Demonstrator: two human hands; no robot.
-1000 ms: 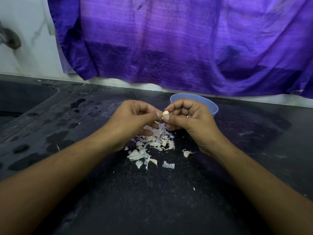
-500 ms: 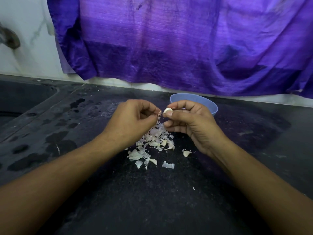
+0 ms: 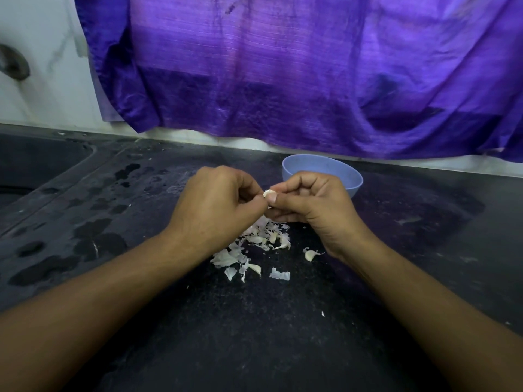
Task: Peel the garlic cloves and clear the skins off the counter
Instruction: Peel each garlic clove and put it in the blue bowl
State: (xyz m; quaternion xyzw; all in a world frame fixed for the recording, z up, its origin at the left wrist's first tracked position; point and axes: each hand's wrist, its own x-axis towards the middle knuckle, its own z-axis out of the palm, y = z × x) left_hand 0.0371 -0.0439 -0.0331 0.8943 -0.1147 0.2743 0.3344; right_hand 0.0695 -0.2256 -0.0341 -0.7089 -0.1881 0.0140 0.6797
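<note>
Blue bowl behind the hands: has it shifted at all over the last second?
No. The blue bowl sits at the same spot on the counter, just below the hem of the purple cloth, as before.

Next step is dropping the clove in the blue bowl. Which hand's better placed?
Right, probably. The right hand pinches the garlic clove and sits just in front of the blue bowl; the left hand is farther from it.
</note>
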